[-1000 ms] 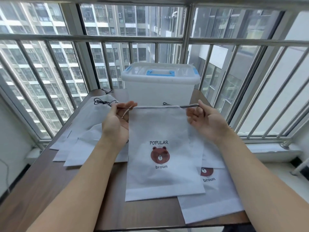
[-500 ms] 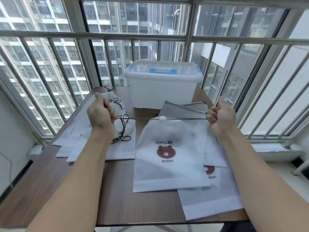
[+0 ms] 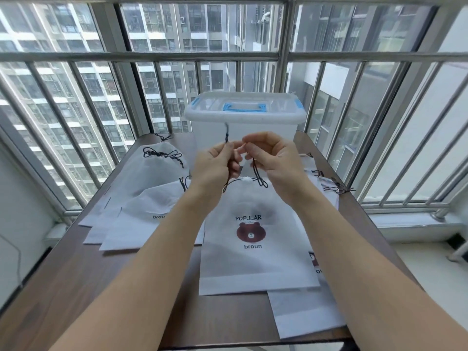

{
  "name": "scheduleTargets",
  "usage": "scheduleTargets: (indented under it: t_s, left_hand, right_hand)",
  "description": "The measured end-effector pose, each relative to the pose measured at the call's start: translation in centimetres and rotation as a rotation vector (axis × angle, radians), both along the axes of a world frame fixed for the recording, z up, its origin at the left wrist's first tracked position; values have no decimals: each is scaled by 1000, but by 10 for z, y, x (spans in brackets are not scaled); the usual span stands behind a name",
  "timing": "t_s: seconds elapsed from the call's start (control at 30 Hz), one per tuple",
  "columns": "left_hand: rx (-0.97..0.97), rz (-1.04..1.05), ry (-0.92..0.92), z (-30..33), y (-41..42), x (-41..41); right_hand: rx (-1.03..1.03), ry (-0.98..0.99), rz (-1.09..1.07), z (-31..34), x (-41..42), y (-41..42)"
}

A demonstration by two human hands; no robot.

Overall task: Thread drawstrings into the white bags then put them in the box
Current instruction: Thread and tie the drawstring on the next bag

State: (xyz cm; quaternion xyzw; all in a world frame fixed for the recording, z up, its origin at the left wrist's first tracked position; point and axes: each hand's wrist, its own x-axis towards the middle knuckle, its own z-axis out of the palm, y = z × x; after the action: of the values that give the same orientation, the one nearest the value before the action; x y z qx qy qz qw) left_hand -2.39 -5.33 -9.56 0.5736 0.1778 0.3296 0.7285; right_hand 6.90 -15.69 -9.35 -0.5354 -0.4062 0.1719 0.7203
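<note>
Both hands pinch the dark drawstring (image 3: 256, 173) of one white bag (image 3: 255, 249): the left hand (image 3: 215, 165) has thumb and forefinger closed on a strand whose knotted end sticks up above the fingertips, and the right hand (image 3: 272, 158) is closed on another strand that runs down to the bag's mouth. The two hands nearly touch, raised above the table (image 3: 76, 287). Directly below the grip, the bag's top is gathered into a tight bunch, with loops of cord lying on either side of it; the rest of the bag lies flat, its bear print and the words "POPULAR" and "broun" facing up. Just behind the grip stands the translucent box (image 3: 244, 127), its lid with blue handle and clips on. Left of the grip lies a pile of bags (image 3: 152, 198), some with cords already bunched at their mouths. More bags (image 3: 304, 315) lie under and to the right of the held one.
</note>
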Motion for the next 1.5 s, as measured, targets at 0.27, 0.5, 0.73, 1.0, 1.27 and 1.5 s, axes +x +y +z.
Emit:
scheduleTargets:
  t_s: [0.27, 0.5, 0.73, 1.0, 1.27, 1.5]
  left_hand:
    - [-83, -26, 84, -27, -10, -6]
    - [-102, -233, 114, -28, -15, -12]
    - [-39, -180, 128, -29, -13, -13]
    - [-119, -182, 95, -30, -12, -12]
    - [-529, -287, -116, -23, -1, -17]
    - [-434, -291, -84, -21, 5, -19]
  right_hand:
    - [2, -104, -10, -13, -2, -6]
    - [-106, -169, 55, -23, -4, -3]
    - [-176, -196, -48, -28, 3, -7]
    - [-304, -460, -219, -24, 12, -8]
    - [-263, -148, -211, -19, 14, -10]
    - [-286, -132, -173, -23, 13, -7]
